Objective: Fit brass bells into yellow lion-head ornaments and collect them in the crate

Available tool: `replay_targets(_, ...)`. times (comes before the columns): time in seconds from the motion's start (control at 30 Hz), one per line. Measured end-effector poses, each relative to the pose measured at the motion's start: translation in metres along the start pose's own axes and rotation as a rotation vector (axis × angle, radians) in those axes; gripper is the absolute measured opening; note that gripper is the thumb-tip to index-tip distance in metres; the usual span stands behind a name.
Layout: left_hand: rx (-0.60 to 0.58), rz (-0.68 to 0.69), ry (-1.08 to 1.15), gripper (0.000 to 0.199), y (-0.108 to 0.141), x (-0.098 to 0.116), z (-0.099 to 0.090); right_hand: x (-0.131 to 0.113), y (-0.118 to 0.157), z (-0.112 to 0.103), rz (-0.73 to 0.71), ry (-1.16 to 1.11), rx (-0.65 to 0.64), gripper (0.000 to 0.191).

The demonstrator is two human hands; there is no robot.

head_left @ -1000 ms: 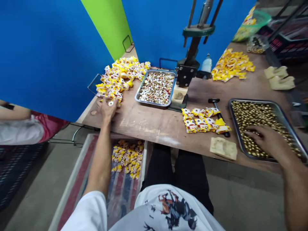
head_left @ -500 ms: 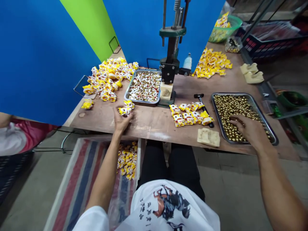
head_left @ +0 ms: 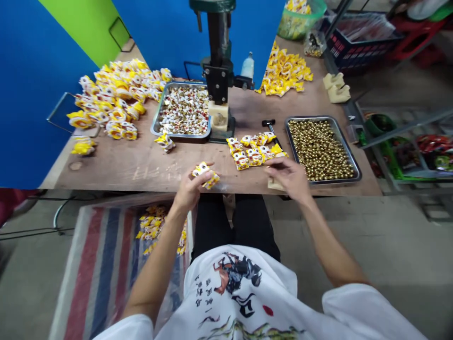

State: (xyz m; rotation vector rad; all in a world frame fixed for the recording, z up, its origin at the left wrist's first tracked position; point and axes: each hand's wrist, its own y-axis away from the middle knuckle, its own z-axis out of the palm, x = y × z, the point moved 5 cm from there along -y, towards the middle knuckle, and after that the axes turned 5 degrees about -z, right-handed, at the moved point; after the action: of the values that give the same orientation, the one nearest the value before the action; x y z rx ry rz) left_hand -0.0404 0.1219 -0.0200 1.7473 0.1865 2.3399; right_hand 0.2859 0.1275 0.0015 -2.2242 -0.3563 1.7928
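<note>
One yellow-and-white toy (head_left: pixel 203 168) is located in the left hand (head_left: pixel 191 189), at the front edge of the table (head_left: pixel 148 165). The thumb closes over its near side with the fingers behind; this pinch probably steadies the piece and leaves part of its decorated surface exposed. The right hand (head_left: pixel 290 177) is half curled, fingers pointing toward the left hand, above or against a pale block (head_left: pixel 275 185). Whether its fingertips grip anything cannot be told.

Just beyond the right hand, a group of toys (head_left: pixel 255 156) sits in rough rows, likely arranged for easy counting or pickup. A hammer (head_left: pixel 269 123) lies behind them, within reach. To the right, a metal tray (head_left: pixel 356 177) contains gold beads (head_left: pixel 322 148); its raised rim presumably stops them rolling away.

A single toy (head_left: pixel 165 141) rests near the front of a second tray (head_left: pixel 155 125) of small white-and-gold parts. Beside that tray stands a press (head_left: pixel 217 85), a block beneath its head, apparently serving as a support. A large heap of toys (head_left: pixel 113 89) occupies the far left, apart from the central working space.
</note>
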Motion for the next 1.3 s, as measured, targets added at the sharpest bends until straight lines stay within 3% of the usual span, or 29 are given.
replay_targets(0.1, -0.043, -0.029, 0.032, 0.069, 0.005, -0.02, 0.037, -0.007, 0.013, 0.052, 0.086, -0.261, -0.12, 0.044)
replay_targets(0.2, -0.025, 0.014, 0.033, 0.062, 0.005, -0.03, 0.053, -0.01, 0.024, 0.071, 0.08, -0.314, -0.095, 0.041)
replay_targets(0.4, 0.007, 0.017, 0.058, 0.059, 0.006, -0.032, 0.061, -0.015, 0.037, 0.074, -0.038, -0.102, 0.009, 0.038)
replay_targets(0.57, 0.009, 0.164, -0.079, 0.059, 0.013, -0.032, 0.064, -0.026, 0.041, 0.079, -0.16, 0.133, 0.018, 0.035)
replay_targets(0.83, 0.137, 0.266, -0.102, 0.057, 0.023, -0.039, 0.063, -0.039, 0.044, 0.083, -0.288, 0.245, 0.008, 0.027)
replay_targets(0.97, 0.102, 0.236, -0.065, 0.057, 0.024, -0.037, 0.065, -0.038, 0.046, 0.086, -0.327, 0.231, -0.017, 0.021)
replay_targets(1.17, 0.055, 0.222, -0.074, 0.052, 0.035, -0.025, 0.069, -0.045, 0.055, 0.088, -0.599, 0.278, -0.104, 0.026)
replay_targets(1.3, 0.016, 0.183, -0.061, 0.048, 0.039, -0.031, 0.07, -0.042, 0.063, 0.094, -0.784, 0.377, -0.108, 0.03)
